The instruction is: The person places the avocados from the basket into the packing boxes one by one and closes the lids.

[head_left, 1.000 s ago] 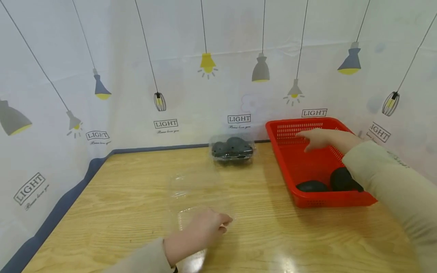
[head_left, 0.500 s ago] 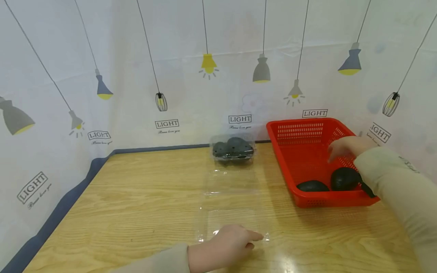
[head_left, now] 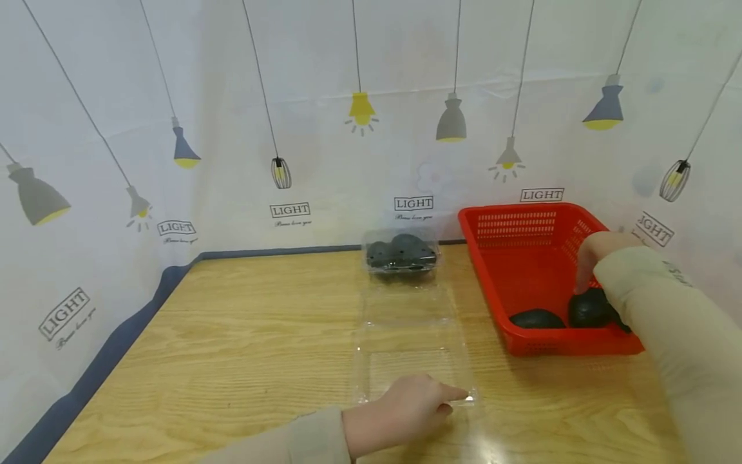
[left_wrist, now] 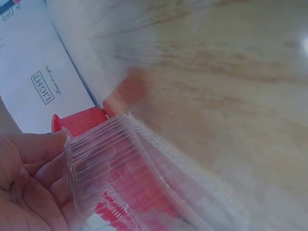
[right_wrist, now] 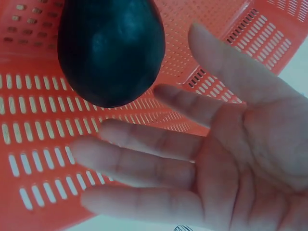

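Observation:
An opened clear plastic clamshell box (head_left: pixel 458 351) lies on the table, its lid toward the back. My left hand (head_left: pixel 406 412) pinches its near edge, index finger reaching to the right corner. In the left wrist view, the fingers are at the ribbed wall of the clamshell (left_wrist: pixel 96 161). My right hand (head_left: pixel 599 251) is inside the red basket, over a dark avocado (head_left: pixel 590 309). In the right wrist view, the hand's fingers are spread and extended beside the glossy avocado (right_wrist: pixel 110 53), with nothing in the palm. Another avocado (head_left: pixel 536 319) lies to the left in the basket.
The red perforated basket (head_left: pixel 574 345) stands on the right of the wooden table (head_left: pixel 261 322). A closed clear box with dark avocados (head_left: pixel 401 254) stands at the back, close behind the opened clamshell. A lamp-printed curtain (head_left: pixel 324 148) hangs behind.
My left hand has moved to the right, bringing the clamshell in line with the closed box. My right hand has come down and nearer inside the basket, to the avocado at the right.

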`<state>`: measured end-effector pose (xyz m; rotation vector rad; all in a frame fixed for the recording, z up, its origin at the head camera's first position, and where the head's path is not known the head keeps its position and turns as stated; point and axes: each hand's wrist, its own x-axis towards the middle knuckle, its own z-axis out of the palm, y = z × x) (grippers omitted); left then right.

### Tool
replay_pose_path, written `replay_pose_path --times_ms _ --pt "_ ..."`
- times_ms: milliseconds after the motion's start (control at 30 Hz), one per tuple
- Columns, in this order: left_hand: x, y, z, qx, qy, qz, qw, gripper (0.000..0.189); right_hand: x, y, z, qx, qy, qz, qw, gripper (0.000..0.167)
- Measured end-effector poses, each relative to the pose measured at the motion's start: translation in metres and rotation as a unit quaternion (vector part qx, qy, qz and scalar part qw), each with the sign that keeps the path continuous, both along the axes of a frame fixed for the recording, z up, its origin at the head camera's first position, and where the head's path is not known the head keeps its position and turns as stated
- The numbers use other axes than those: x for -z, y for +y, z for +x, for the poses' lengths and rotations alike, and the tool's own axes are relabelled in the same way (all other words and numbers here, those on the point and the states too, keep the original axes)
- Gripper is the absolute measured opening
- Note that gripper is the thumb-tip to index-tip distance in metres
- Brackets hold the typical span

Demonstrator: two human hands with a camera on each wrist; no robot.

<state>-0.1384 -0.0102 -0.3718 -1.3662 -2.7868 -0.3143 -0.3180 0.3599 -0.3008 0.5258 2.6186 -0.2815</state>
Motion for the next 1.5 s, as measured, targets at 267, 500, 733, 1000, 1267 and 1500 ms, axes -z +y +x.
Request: replay_pose_path --times_ms 267,500,733,1000,1267,1500 --pt "0.002 -0.008 -0.003 0.02 0.003 0.01 0.9997 0.039 -0.041 -0.055 0.048 0.018 0.024 -0.008 0.9995 0.06" --pt "0.003 -0.037 -0.016 0.021 -0.05 0.023 0.9982 0.031 -0.008 -0.023 0.005 0.031 -0.009 -0.014 0.9994 0.08" --pt "-0.004 -0.074 -0.029 -0.065 -0.055 0.065 0.9942 0.036 0.024 0.003 -0.041 -0.039 -0.065 0.041 0.9963 0.086" --pt "-0.006 -0.107 -0.04 -0.202 -0.159 0.083 0.9628 0.086 -0.021 -0.059 0.01 -0.075 -0.06 -0.009 0.9953 0.066" --pt "0.005 -0.114 -0.035 -0.21 -0.22 0.084 0.949 0.098 -0.003 -0.062 -0.004 -0.231 -0.108 -0.035 0.9661 0.067" --pt "0.006 -0.113 -0.034 -0.182 -0.249 0.095 0.9464 0.099 0.0 -0.068 -0.005 -0.252 -0.116 -0.037 0.9601 0.063"
